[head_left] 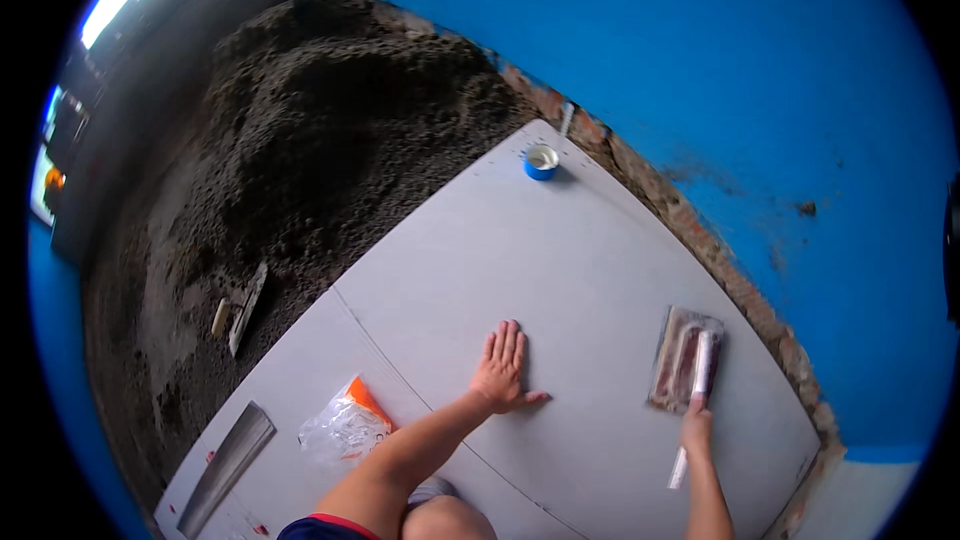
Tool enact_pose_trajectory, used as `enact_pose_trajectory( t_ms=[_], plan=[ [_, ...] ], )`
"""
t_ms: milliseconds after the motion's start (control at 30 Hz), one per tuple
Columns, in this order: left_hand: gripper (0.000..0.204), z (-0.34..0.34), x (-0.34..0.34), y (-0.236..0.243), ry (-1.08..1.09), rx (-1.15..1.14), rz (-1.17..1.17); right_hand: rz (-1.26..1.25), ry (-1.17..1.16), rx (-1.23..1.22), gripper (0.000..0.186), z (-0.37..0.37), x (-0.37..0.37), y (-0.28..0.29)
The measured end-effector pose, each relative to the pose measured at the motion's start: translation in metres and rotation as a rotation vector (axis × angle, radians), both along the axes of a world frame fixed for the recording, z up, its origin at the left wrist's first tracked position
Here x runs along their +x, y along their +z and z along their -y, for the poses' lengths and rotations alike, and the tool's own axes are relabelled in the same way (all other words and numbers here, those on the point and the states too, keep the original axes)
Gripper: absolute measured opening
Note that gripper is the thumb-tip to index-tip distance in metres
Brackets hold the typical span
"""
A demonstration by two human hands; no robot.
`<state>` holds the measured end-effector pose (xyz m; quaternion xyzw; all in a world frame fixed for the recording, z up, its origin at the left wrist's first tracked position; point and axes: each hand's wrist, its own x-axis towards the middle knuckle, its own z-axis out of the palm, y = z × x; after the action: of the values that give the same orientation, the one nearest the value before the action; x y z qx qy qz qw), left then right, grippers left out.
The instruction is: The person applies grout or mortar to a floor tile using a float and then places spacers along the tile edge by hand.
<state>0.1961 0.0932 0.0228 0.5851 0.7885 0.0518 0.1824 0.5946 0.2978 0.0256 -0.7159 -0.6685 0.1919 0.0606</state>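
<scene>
My left hand (503, 370) lies flat on a large pale tile (590, 270), palm down with the fingers stretched out. To its right, my right hand (696, 428) is closed round the white handle (702, 370) of a tool. Beneath the handle's far part is a rectangular grey-brown block (672, 360) over the tile; whether it is joined to the handle I cannot tell. A clear plastic bag with an orange part (345, 422) rests near my left forearm. At the tile's far corner stands a small blue round thing with a pale inside (541, 163).
A dark heap of sandy material (330, 90) rises beyond the tiles, and a trowel (246, 310) lies on it. A long grey metal-like strip (228, 470) is at the lower left. Along the right runs a blue wall (820, 140) with a rough brick edge (720, 250) at its foot.
</scene>
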Motion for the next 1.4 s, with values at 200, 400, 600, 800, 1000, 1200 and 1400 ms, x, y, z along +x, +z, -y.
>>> enact_pose_trajectory(
  t_ms=[200, 400, 600, 800, 1000, 1200, 1400],
  plan=[
    [0.119, 0.009, -0.005, 0.003, 0.020, 0.051, 0.013, -0.140, 0.107, -0.073, 0.076, -0.029, -0.032, -0.022],
    [0.113, 0.017, -0.012, 0.004, 0.027, 0.082, 0.007, -0.233, -0.116, -0.221, 0.073, 0.006, -0.079, 0.008],
    [0.103, 0.008, -0.005, -0.012, 0.042, 0.186, 0.083, -0.503, -0.371, -0.330, 0.061, 0.079, -0.090, 0.018],
    [0.096, 0.004, -0.033, -0.027, 0.119, 0.263, 0.052, -0.505, -0.517, -0.503, 0.059, 0.138, -0.097, 0.077],
    [0.083, 0.003, -0.040, -0.030, 0.072, 0.305, -0.148, -0.691, -0.518, -0.329, 0.053, 0.144, -0.080, 0.234],
    [0.081, 0.008, -0.043, -0.041, 0.047, 0.288, -0.260, -0.860, -0.466, 0.241, 0.055, 0.224, -0.036, 0.178],
    [0.083, 0.001, -0.037, -0.039, 0.041, 0.246, -0.255, -0.203, -0.279, -0.305, 0.062, 0.251, -0.057, 0.058]
  ],
)
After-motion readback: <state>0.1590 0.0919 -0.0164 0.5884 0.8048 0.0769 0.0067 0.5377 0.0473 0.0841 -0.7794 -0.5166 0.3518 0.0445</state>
